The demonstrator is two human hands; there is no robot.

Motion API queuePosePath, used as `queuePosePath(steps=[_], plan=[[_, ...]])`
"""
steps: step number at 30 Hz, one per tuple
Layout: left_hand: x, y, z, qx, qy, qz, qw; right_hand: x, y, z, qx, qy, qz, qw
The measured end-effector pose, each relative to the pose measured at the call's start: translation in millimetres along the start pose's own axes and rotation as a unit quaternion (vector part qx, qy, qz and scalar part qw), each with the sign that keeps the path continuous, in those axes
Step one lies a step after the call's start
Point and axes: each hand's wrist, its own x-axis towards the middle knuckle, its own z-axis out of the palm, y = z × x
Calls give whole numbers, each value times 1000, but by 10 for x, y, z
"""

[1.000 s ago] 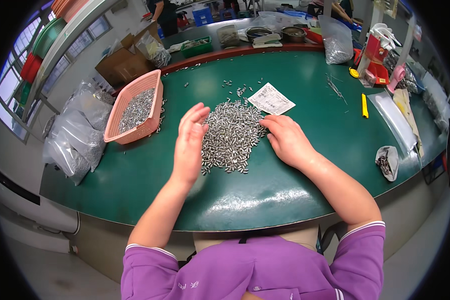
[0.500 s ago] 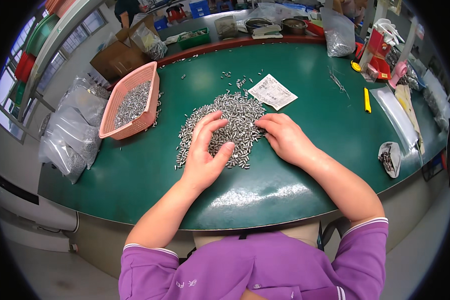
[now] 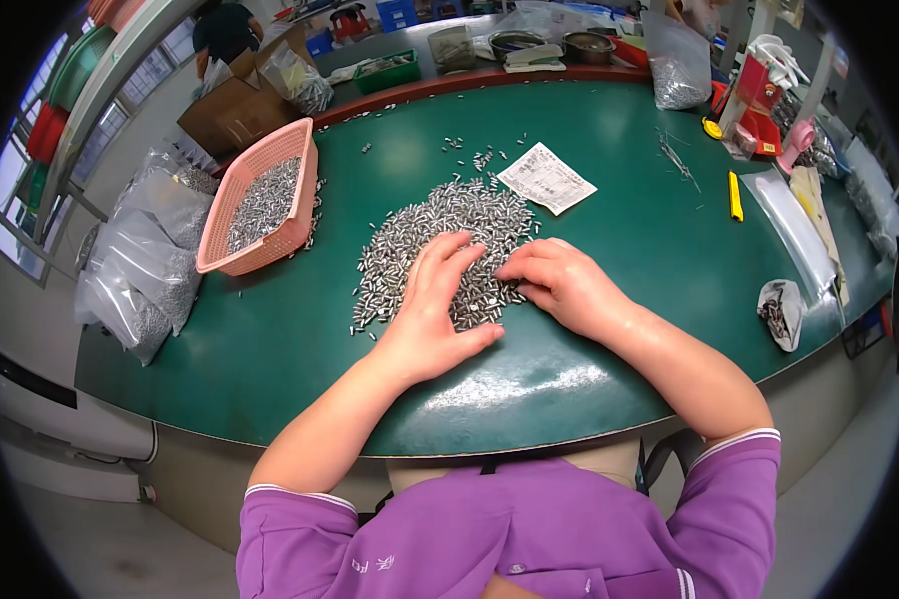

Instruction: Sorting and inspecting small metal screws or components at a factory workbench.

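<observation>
A heap of small silvery metal pins (image 3: 440, 215) lies spread on the green tabletop in front of me. My left hand (image 3: 435, 309) rests on the near part of the heap, fingers stretched out and thumb spread wide, so it is open. At the heap's right edge is my right hand (image 3: 564, 285), its fingers bent and drawn together over the pins. What its fingertips hold, if anything, is too small to make out. Several loose pins (image 3: 481, 160) lie beyond the heap. A printed paper slip (image 3: 547, 180) sits just behind it on the right.
A pink basket (image 3: 300, 215) of similar pins stands left, beside filled plastic bags (image 3: 150, 275). At right are a yellow cutter (image 3: 735, 197), thin wires (image 3: 677, 160), clear plastic sheets (image 3: 794, 230) and a small white pouch (image 3: 780, 315). A cardboard box (image 3: 235, 115) stands far left; another person (image 3: 225, 35) is behind it.
My left hand has moved right and its thumb has swung outward. The right hand has shifted slightly left and nearer me. The person in the background has come further into view.
</observation>
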Motion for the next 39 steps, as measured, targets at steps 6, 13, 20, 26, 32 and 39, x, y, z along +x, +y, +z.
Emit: queuePosePath(steps=[6, 13, 20, 26, 32, 39], plan=[[-35, 14, 58, 36, -56, 19, 998, 39, 106, -48, -28, 91, 42, 995], [-23, 31, 23, 59, -40, 33, 997, -34, 300, 7, -125, 99, 116, 980], [-36, 19, 18, 53, -36, 38, 997, 163, 377, -167, -170, 103, 136, 971], [-38, 8, 13, 42, -42, 42, 997, 426, 723, -332, -250, 122, 192, 941], [-33, 9, 14, 31, -47, 40, 998, 532, 964, -398, -206, 27, 327, 922], [-48, -8, 17, 29, -54, 41, 997, 573, 917, -405, -209, 18, 362, 909]])
